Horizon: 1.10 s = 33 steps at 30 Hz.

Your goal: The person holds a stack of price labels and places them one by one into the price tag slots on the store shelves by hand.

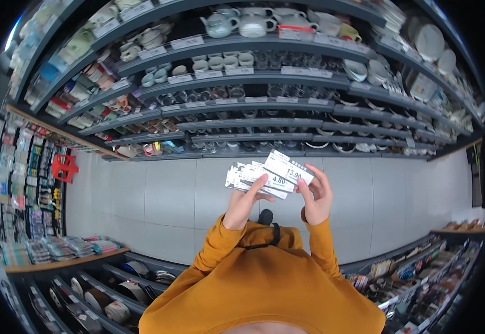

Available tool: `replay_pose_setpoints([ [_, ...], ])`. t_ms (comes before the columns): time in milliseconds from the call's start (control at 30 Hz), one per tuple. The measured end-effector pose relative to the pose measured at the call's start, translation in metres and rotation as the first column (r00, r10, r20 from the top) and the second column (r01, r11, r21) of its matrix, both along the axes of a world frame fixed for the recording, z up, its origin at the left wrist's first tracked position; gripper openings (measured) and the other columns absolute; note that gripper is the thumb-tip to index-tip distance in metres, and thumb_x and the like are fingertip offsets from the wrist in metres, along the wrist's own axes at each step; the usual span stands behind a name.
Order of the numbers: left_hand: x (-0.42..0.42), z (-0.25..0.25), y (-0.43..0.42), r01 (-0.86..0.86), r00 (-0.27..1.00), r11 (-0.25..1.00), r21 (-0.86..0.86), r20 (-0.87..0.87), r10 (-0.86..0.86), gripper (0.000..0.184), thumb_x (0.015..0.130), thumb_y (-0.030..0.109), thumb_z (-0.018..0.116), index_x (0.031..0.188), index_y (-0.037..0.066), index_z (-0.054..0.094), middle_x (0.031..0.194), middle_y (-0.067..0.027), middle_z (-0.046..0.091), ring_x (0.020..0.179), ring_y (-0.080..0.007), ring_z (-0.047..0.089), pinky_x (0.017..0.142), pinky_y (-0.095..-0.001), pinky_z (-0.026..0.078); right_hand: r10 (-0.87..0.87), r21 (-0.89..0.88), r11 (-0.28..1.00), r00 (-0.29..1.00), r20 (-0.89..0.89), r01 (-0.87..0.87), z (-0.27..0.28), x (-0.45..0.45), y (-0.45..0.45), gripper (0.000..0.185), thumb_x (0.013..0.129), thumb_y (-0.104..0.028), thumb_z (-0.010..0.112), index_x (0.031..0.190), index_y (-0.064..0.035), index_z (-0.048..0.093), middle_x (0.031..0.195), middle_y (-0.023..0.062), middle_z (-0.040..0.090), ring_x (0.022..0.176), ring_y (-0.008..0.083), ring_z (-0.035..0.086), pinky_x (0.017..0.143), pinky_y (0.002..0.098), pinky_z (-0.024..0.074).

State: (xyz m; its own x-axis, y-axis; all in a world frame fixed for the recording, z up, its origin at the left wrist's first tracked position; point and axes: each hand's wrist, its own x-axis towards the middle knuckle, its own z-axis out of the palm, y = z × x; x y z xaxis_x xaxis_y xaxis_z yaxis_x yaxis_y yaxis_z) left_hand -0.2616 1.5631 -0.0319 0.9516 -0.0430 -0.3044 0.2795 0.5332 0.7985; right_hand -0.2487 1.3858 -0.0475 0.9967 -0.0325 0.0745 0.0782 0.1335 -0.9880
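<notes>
Far shelving (pixel 237 43): curved across the far side in tiers, with teapots (pixel 253 23) above rows of cups (pixel 214 62).
Floor (pixel 153 195): pale tiles between far and near shelves.
Orange top (pixel 264 289): covered the person's torso and arms at the near side.
Red plastic item (pixel 64 161): stood at the far left.
Left hand (pixel 240 209): closed on a fanned stack of price cards (pixel 271 184), thumb pressed on top, fingers beneath.
Right hand (pixel 318 201): partly open, thumb and forefinger touching the stack's right end; whether they pinched it, I could not quite tell.
Price cards: lay between both hands, above the floor.
"13.90" card (pixel 287 167): sat at the far right of the fan, just beyond "4.80".
</notes>
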Motion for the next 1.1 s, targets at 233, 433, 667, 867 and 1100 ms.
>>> replay_pose_setpoints([
  [233,-0.002,-0.008,0.013,0.04,0.998,0.998,-0.051,-0.044,-0.042,0.03,0.095,0.019,0.056,0.118,0.0,0.052,0.104,-0.0093,0.063,0.089,-0.0163,0.064,0.065,-0.0292,0.055,0.051,-0.049,0.997,0.999,-0.015,-0.052,-0.005,0.003,0.012,0.033,0.088,-0.003,0.062,0.12,0.0028,0.054,0.093,0.0125,0.068,0.082,0.0132,0.065,0.077,0.0254,0.05],
  [433,-0.002,-0.008,0.03,0.031,0.998,0.997,-0.073,-0.052,-0.035,0.031,0.095,0.02,0.056,0.12,0.001,0.052,0.107,-0.0082,0.063,0.09,-0.0163,0.064,0.067,-0.0287,0.055,0.081,-0.076,0.994,0.996,-0.04,-0.084,-0.007,0.009,0.027,0.028,0.088,-0.002,0.063,0.114,0.0026,0.056,0.087,0.0094,0.067,0.077,0.0099,0.061,0.074,0.0237,0.049],
  [667,0.003,-0.012,0.056,0.021,0.999,0.993,-0.113,-0.027,-0.025,0.033,0.094,0.017,0.057,0.122,0.001,0.051,0.11,-0.0093,0.062,0.092,-0.0176,0.064,0.069,-0.03,0.055,0.114,-0.079,0.99,0.993,-0.018,-0.115,-0.01,0.022,0.054,0.027,0.088,-0.002,0.063,0.114,0.0024,0.056,0.085,0.0084,0.066,0.074,0.0094,0.06,0.073,0.0229,0.0479],
  [867,0.009,-0.023,0.093,-0.014,1.0,0.985,-0.172,0.011,0.016,0.034,0.096,0.016,0.051,0.126,0.001,0.048,0.117,-0.0116,0.059,0.1,-0.0218,0.063,0.08,-0.0365,0.057,0.174,-0.027,0.984,0.982,-0.067,-0.176,-0.02,0.043,0.094,0.022,0.089,-0.003,0.062,0.109,0.0012,0.054,0.087,0.0075,0.066,0.078,0.0093,0.06,0.073,0.0223,0.0475],
  [1100,0.025,-0.025,0.16,-0.028,0.999,0.954,-0.299,0.034,0.04,0.045,0.1,0.028,0.038,0.139,0.004,0.034,0.133,-0.0166,0.051,0.115,-0.0284,0.057,0.095,-0.0433,0.048,0.197,-0.071,0.978,0.98,0.032,-0.194,-0.038,0.087,0.155,0.016,0.09,-0.004,0.062,0.104,0.0024,0.055,0.094,0.0091,0.062,0.085,0.0116,0.06,0.074,0.026,0.0511],
])
